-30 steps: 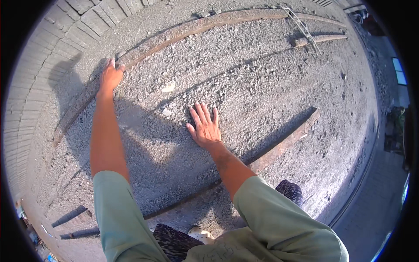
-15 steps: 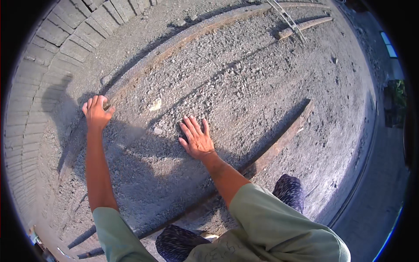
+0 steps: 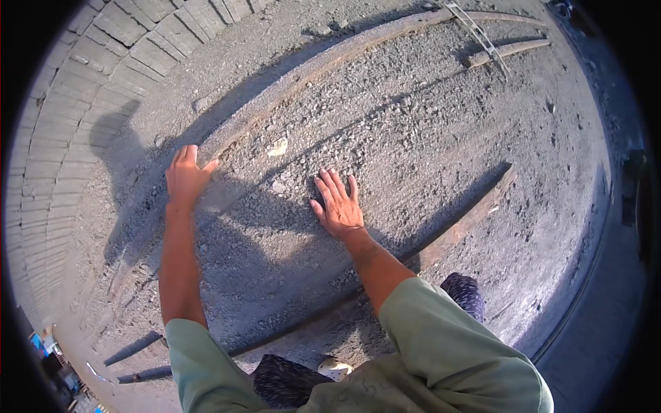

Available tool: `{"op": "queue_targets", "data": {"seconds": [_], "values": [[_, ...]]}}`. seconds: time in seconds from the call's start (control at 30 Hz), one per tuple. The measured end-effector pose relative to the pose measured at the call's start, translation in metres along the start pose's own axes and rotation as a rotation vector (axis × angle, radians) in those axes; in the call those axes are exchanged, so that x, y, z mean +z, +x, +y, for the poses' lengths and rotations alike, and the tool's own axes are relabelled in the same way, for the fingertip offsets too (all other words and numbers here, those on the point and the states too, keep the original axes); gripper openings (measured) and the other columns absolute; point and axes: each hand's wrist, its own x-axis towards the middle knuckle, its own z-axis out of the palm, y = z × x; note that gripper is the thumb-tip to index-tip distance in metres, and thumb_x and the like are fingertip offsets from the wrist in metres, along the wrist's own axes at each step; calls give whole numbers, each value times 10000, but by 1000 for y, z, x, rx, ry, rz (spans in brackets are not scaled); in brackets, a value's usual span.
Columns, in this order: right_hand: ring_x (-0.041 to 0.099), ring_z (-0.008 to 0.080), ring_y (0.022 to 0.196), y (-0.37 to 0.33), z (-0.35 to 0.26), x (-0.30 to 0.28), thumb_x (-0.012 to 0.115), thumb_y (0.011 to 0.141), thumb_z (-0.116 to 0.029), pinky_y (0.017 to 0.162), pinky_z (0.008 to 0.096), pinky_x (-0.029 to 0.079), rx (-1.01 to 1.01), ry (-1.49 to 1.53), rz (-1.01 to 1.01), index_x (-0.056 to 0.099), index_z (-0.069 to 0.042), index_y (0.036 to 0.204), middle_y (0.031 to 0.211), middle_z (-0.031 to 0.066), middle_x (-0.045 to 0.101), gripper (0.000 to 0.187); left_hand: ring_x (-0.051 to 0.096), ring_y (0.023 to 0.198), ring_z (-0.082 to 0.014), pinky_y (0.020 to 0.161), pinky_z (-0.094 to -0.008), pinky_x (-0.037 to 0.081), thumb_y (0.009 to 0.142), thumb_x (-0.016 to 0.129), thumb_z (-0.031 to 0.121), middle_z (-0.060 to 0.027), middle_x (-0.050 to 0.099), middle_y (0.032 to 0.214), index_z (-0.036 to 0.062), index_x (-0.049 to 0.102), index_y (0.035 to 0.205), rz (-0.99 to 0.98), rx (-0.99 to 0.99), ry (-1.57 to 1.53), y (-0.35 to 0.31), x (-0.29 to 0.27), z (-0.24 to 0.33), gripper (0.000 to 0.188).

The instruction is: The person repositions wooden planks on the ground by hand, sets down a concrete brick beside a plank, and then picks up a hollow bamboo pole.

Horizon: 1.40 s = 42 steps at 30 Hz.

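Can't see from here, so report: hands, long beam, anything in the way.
Left hand on long beam. Right hand spread over gravel, contact unclear. Narrow metal frame crosses beam farther off.

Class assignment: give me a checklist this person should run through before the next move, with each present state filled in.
Left hand at the long beam: ok, laid on it.
Left hand's grip firm: cannot tell.
Right hand off the long beam: ok, spread over the gravel.
Gravel smooth: not ok, lumpy and uneven.
Long beam free of the ladder-like frame: not ok, crossed near its far end.
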Motion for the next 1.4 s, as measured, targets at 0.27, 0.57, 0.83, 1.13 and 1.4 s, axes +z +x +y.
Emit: {"op": "queue_targets", "data": {"seconds": [0.27, 0.57, 0.83, 1.13, 1.4], "values": [[211, 229, 1363, 2, 10, -6, 472, 897, -401, 1102, 506, 104, 14, -51, -32, 346, -120, 1347, 1451, 56, 279, 546, 575, 957, -324, 791, -399, 456, 695, 702, 475, -149, 583, 1070, 32, 574, 1105, -90, -92, 68, 0, -147, 9, 618], [227, 239, 1357, -6, 0, -1, 504, 885, -371, 1099, 515, 105, 30, 9, -29, 340, -114, 1348, 1447, 64, 289, 555, 423, 1179, -310, 939, -485, 352, 667, 750, 424, -107, 440, 1241, 178, 418, 1309, -270, 58, 55, -5, 26, -66, 764], [251, 233, 1347, 3, -10, -4, 498, 885, -383, 1090, 529, 132, -12, 32, 33, 377, -114, 1327, 1434, 63, 313, 532, 435, 1201, -350, 968, -458, 387, 630, 795, 299, -166, 393, 1359, 104, 395, 1335, -442, -130, -39, -2, 22, -88, 834], [224, 229, 1358, 5, 2, -3, 529, 870, -360, 1104, 507, 97, 19, -12, 26, 363, -111, 1332, 1444, 58, 296, 551, 415, 1214, -372, 1012, -458, 337, 630, 793, 348, -80, 325, 1425, 87, 422, 1317, -210, -179, 121, -24, -10, -42, 823], [208, 218, 1364, 4, -11, 0, 451, 902, -433, 1101, 514, 105, 11, -4, -1, 348, -131, 1350, 1454, 49, 278, 549, 462, 1192, -315, 978, -421, 379, 634, 778, 351, -139, 497, 1287, 42, 433, 1287, -324, -188, -123, 15, 33, -33, 800]]}}
